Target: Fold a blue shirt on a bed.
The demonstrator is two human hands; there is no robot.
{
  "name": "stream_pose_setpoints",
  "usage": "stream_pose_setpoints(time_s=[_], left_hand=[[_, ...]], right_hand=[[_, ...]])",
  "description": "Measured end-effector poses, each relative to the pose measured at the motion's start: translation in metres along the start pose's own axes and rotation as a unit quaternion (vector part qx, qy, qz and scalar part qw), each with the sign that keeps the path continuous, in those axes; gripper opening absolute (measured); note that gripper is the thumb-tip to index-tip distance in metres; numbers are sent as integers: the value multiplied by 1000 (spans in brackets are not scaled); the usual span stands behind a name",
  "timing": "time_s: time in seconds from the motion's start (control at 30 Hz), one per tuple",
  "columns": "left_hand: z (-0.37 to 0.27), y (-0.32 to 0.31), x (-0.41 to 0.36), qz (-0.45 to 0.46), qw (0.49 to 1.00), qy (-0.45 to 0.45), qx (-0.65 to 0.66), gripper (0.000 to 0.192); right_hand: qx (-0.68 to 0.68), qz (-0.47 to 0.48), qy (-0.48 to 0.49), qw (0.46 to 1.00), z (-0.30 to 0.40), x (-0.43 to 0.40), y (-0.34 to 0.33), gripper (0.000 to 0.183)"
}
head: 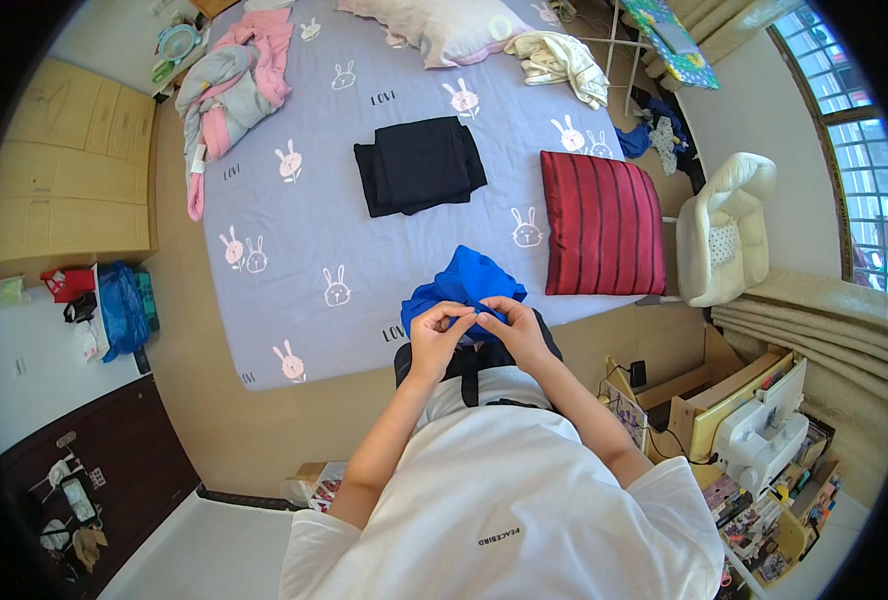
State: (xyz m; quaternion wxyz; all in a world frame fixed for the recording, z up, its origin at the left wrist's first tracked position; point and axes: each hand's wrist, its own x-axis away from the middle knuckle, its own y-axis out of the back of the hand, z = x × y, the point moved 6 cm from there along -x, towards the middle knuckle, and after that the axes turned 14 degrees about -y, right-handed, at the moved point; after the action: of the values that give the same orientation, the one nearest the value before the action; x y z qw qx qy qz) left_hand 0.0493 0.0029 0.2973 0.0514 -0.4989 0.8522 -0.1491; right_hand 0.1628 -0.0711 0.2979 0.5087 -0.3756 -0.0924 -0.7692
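A bright blue piece of cloth (468, 276) lies bunched at the bed's near edge, over my lap. My left hand (441, 330) pinches a small bit of it between thumb and fingertips. From the other side my right hand (513, 330) grips the same spot, and the fingertips of both hands meet there. What exactly sits between them is too small to tell. Farther up the bed, a folded black garment (425, 166) rests flat on the grey-blue bedsheet (279, 217), which bears a rabbit print.
A red striped cushion (603, 225) lies at the bed's right edge beside a cream chair (725, 232). Pink and grey clothing (241, 82), a pillow (444, 30) and cream cloth (564, 66) lie farther off. A sewing machine (760, 442) stands at the lower right.
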Motion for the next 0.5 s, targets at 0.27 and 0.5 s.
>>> stream_pose_setpoints(time_s=[0.27, 0.5], left_hand=[[1, -2, 2, -28, 984, 120, 125, 21], [1, -1, 4, -17, 992, 87, 85, 22]], right_hand=[[76, 20, 30, 996, 6, 2, -1, 21], [64, 5, 6, 998, 1, -1, -1, 20]])
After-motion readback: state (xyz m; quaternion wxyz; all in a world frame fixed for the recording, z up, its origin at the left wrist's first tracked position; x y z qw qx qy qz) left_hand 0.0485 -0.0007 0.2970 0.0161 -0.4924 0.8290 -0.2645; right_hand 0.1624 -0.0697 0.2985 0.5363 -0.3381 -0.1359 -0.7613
